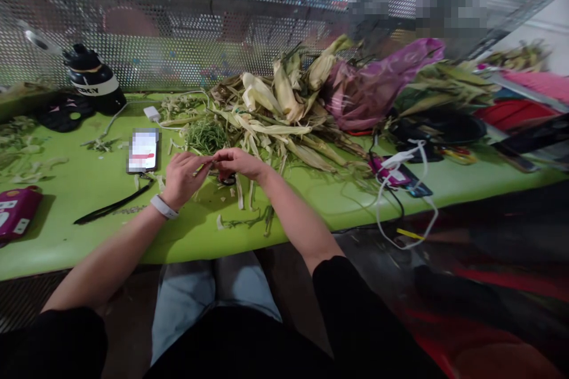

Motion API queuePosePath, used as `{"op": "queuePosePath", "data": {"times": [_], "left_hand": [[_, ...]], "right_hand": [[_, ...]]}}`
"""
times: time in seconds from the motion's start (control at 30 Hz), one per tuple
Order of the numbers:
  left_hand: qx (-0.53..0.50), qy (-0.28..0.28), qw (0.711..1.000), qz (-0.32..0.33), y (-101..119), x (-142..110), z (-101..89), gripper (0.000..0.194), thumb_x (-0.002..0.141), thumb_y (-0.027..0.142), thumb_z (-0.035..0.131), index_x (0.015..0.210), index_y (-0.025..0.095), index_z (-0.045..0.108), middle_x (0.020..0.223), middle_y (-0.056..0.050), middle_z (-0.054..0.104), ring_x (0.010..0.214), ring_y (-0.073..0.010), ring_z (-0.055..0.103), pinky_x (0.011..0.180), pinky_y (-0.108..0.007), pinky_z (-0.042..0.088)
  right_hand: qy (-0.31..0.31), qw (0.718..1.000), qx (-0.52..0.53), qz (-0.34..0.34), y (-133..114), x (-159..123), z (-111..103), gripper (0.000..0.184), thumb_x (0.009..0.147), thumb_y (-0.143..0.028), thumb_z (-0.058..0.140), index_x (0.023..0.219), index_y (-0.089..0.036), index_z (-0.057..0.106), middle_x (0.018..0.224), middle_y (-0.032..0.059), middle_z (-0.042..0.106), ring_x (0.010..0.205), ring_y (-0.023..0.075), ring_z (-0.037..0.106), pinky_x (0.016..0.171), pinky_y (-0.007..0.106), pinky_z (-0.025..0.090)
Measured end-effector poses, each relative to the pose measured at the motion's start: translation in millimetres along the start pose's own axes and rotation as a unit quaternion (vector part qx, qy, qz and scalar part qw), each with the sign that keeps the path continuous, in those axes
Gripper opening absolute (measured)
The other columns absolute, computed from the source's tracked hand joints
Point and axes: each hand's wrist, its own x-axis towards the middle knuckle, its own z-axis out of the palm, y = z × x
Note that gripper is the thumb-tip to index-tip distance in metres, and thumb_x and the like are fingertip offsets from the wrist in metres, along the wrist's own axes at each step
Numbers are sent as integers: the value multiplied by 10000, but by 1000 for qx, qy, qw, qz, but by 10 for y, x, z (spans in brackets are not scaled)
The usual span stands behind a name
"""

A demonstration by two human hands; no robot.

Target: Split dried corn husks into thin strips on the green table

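My left hand [185, 176], with a pale band on its wrist, meets my right hand [240, 163] fingertip to fingertip above the green table. Both are pinched closed, and whatever lies between the fingers is too small to make out. Just behind them is a small heap of thin green strips [207, 135]. Partly hidden under my right hand is a small dark object [227, 179] with a rounded edge. Pale husk strips [240, 192] lie scattered below my hands. A large pile of dried corn husks [280, 92] spreads behind my right hand.
A lit phone [143, 151] lies left of my left hand beside a black strap [113, 206]. A black bottle [95, 80] stands at back left. A purple box [18, 212] sits far left. A pink plastic bag [362, 95] and white cable [377, 207] are on the right.
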Motion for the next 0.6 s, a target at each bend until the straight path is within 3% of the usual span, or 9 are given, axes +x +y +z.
{"op": "queuePosePath", "data": {"times": [0.23,0.4,0.6], "left_hand": [[-52,8,998,-26,21,9,-23,191,898,350,631,965,224,758,818,-50,753,757,-194,646,744,-331,463],[-60,17,998,-22,10,5,-10,196,892,351,644,975,213,756,816,-49,753,738,-186,644,733,-324,459],[-79,25,996,-32,24,16,-7,191,895,356,637,940,215,758,812,-44,751,745,-184,632,738,-326,467]], "right_hand": [[31,999,38,15,-31,-9,-18,131,805,-204,686,905,-143,628,744,-6,684,618,106,687,536,179,528],[17,999,37,7,-58,-31,-3,254,808,-221,710,1044,-144,655,908,32,726,663,91,686,594,192,562],[16,998,57,1,-9,12,3,256,739,-268,790,911,-129,660,739,-14,681,615,87,667,547,168,539]]}}
